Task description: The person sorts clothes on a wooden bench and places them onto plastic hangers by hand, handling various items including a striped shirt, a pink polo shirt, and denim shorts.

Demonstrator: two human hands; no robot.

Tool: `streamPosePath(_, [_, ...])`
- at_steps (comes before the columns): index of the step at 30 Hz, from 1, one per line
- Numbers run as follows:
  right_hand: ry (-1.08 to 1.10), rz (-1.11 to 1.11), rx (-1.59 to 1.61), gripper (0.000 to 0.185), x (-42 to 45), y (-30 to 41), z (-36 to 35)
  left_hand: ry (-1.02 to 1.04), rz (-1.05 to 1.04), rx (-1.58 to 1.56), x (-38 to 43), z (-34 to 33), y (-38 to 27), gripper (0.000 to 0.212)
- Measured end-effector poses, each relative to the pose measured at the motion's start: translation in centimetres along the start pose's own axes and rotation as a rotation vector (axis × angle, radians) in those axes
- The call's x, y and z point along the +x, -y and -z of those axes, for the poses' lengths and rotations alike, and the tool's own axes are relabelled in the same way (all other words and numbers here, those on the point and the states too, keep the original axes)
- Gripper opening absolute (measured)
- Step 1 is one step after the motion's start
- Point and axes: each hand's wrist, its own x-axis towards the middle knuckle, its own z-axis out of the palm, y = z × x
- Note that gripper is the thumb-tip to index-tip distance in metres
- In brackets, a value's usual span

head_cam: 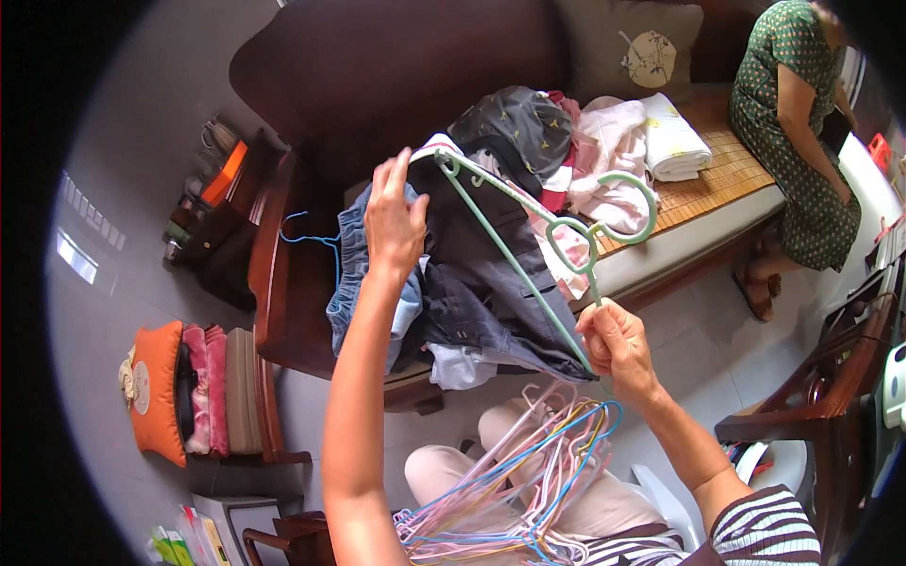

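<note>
A pale green plastic hanger [513, 265] with a round hook is tilted in front of me, its lower end gripped by my right hand [616, 347]. Against it hangs a dark garment [481, 233], which looks like trousers or shorts. My left hand [396, 219] is at this garment's upper left edge, near the hanger's far end, fingers extended and thumb apart; whether it pinches the cloth is unclear. Just behind that hand lie denim bottoms [347, 262] with an elastic waist and a blue hanger [311, 238]. Several coloured hangers [509, 488] rest in a tangle on my lap.
A wooden sofa [396, 64] holds piled clothes [520, 131] and a folded white cloth [672, 138]. Another person [800, 141] sits at its right end. To the left are an orange cushion [157, 389] and a side cabinet [226, 233]; a wooden chair [814, 382] stands right.
</note>
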Motion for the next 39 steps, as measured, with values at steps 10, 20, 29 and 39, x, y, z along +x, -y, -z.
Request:
streamPosePath(10, [-0.011, -0.098, 0.096, 0.031, 0.1, -0.4, 0.9, 0.141, -0.132, 0.103, 4.7, -2.5, 3.1, 0.024])
streamPosePath(20, [0.098, -0.097, -0.14, 0.029, 1.8, -0.8, 1.3, 0.122, 0.049, -0.216, 6.2, 0.9, 2.8, 0.052])
streamPosePath(29, [-0.113, 0.785, 0.033, 0.038, 10.6, 3.9, -2.0, 0.303, 0.134, -0.372, -4.4, 0.9, -1.5, 0.041])
streamPosePath(39, [0.045, 0.439, 0.024, 0.04, 14.2, 1.4, -0.5, 0.382, 0.009, -0.092, -11.6, -4.5, -7.9, 0.045])
